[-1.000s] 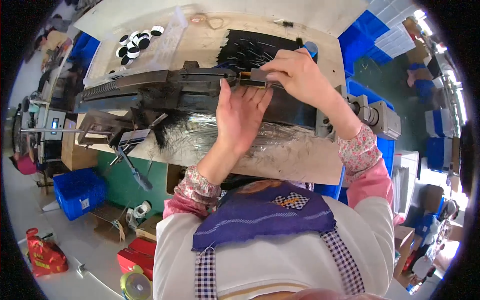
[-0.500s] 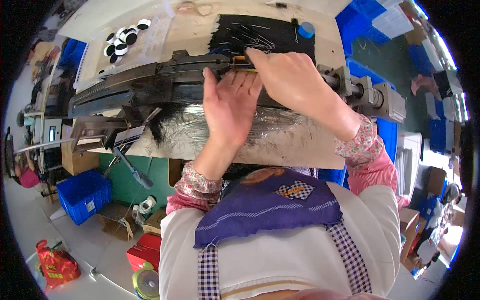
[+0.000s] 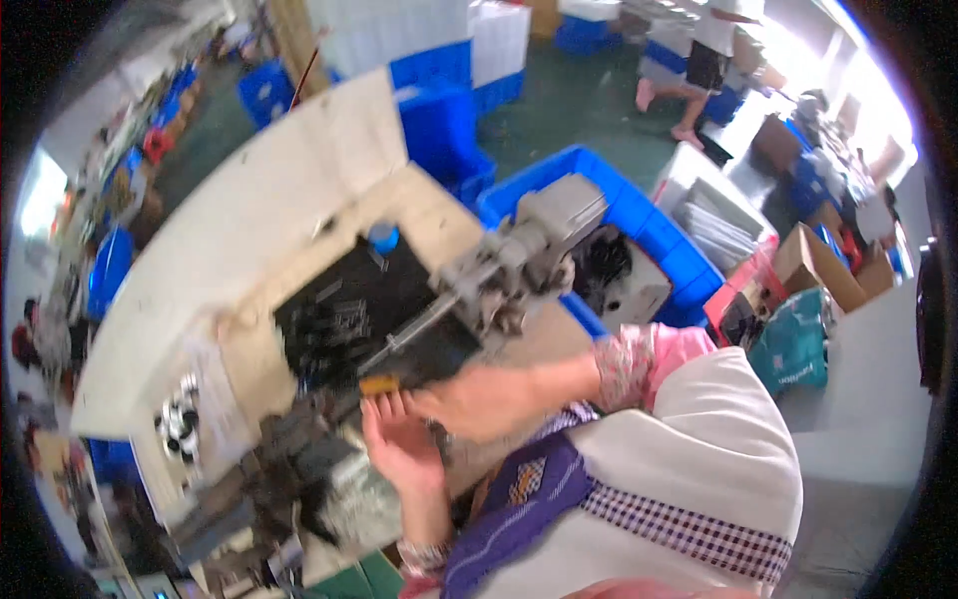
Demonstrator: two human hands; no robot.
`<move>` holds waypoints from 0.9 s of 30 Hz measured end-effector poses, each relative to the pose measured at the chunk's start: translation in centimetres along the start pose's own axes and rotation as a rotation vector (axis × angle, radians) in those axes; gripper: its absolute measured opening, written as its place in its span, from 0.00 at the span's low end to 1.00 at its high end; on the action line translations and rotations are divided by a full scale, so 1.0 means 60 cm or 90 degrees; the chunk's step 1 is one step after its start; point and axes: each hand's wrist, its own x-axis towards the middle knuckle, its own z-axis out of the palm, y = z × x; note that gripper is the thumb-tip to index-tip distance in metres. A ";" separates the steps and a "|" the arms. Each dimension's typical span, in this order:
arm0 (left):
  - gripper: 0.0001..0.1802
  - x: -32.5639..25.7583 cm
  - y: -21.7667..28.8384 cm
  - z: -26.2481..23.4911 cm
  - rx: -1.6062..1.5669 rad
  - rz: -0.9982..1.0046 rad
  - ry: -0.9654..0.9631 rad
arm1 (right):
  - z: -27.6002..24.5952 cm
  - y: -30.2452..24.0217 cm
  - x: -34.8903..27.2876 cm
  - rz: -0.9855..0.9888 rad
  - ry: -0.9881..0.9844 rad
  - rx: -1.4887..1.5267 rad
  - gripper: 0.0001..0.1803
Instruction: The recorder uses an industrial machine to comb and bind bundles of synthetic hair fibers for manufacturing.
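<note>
Bare hands meet over a dark metal machine on a pale bench, the left hand open and palm up, its fingertips just beside a small yellow piece. The right hand, blurred, bends close by; whether its grip is closed on anything cannot be told. Beyond lies a black mat; white-and-black caps cluster at left.

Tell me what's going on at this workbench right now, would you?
A person is working at a dark metal machine. The left hand is open near a small yellow part; the right hand is close beside it, its grip too blurred to tell. Beyond them, a black mat lies on the workbench.
</note>
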 end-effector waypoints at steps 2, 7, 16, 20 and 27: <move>0.19 0.001 -0.011 -0.038 0.088 -0.013 -0.038 | 0.062 0.037 -0.048 0.056 -0.041 -0.021 0.15; 0.20 -0.108 0.020 0.006 0.194 0.063 -0.064 | 0.138 0.139 -0.124 0.228 -0.051 -0.203 0.13; 0.11 -0.125 0.154 -0.262 -0.073 0.470 0.447 | 0.099 0.135 -0.125 0.187 0.024 -0.039 0.09; 0.13 -0.126 0.190 -0.288 -0.029 0.540 0.407 | 0.102 0.146 -0.121 0.170 -0.001 -0.005 0.10; 0.08 -0.117 0.201 -0.302 -0.015 0.677 0.465 | 0.107 0.155 -0.137 0.190 0.008 0.017 0.11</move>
